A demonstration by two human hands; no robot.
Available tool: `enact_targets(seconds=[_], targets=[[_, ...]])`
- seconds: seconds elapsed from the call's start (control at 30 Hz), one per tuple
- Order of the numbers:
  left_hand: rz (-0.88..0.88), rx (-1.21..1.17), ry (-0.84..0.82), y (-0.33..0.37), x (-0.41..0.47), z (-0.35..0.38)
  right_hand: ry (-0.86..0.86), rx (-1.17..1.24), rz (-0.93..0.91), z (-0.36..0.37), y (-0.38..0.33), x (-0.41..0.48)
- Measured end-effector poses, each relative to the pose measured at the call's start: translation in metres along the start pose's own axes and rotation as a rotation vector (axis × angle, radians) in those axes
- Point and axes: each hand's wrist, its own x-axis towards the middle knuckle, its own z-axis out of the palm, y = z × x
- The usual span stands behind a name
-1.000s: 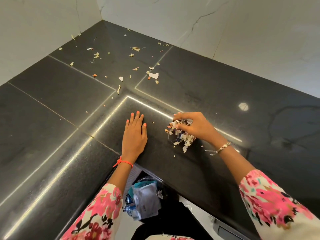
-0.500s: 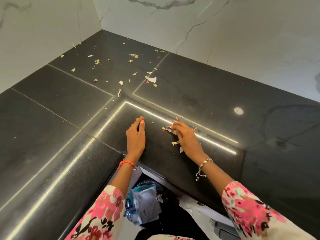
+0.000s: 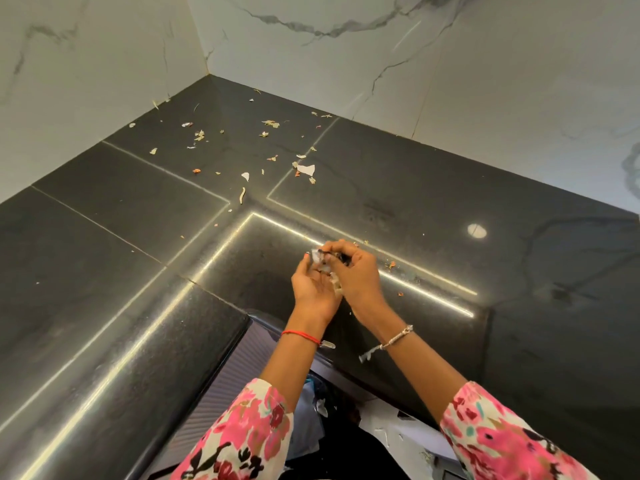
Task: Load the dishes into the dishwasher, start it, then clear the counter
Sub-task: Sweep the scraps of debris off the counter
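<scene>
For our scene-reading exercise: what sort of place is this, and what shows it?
Probably a home kitchen corner: an L-shaped polished black stone counter, marble-look wall tiles behind it, and peel-like scraps scattered on it.

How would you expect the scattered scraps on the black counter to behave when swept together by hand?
The scraps look thin and flaky, so probably very light and apt to scatter. The glossy counter should let them slide easily. Tiny flecks suggest crumbling.
</scene>
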Motion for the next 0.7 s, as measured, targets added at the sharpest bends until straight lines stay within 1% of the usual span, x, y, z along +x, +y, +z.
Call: enact_targets(seconds=[0.07, 0.17, 0.27, 0.37, 0.43, 0.5, 0.53, 0.57, 0.63, 0.67, 0.7], targets=[[-0.029, -0.050, -0.058, -0.001, -0.001, 0.002, -0.029, -0.068, -0.038, 0.001, 0.002, -0.005], [-0.031, -0.100, -0.113, -0.001, 0.000, 0.002, -0.062, -0.004, -0.053, 0.001, 0.004, -0.011], [-0.020, -0.088, -0.162, -0.004, 0.002, 0.000, -0.038, 0.006, -0.115, 0.005, 0.006, -0.014], [0.008, -0.032, -0.173, -0.008, 0.002, -0.001, -0.042, -0.080, -0.225, 0.005, 0.006, -0.017], [-0.011, -0.048, -0.172, -0.008, -0.001, -0.002, -0.063, -0.121, -0.279, 0.002, 0.004, -0.016], [-0.046, -0.066, -0.142, -0.008, -0.005, -0.003, -0.098, -0.175, -0.344, -0.004, 0.000, -0.012], [-0.064, -0.077, -0.106, -0.008, -0.007, -0.003, -0.105, -0.164, -0.362, -0.007, -0.003, -0.008], [-0.078, -0.099, -0.067, -0.007, -0.008, -0.004, -0.087, -0.128, -0.359, -0.011, -0.005, -0.003], [-0.073, -0.176, -0.035, -0.004, -0.008, -0.007, 0.001, -0.051, -0.304, -0.020, -0.008, 0.008], [-0.059, -0.208, -0.033, -0.002, -0.009, -0.008, 0.040, -0.061, -0.269, -0.026, -0.006, 0.015], [-0.047, -0.225, -0.032, 0.000, -0.010, -0.009, 0.057, -0.127, -0.234, -0.032, -0.002, 0.024]])
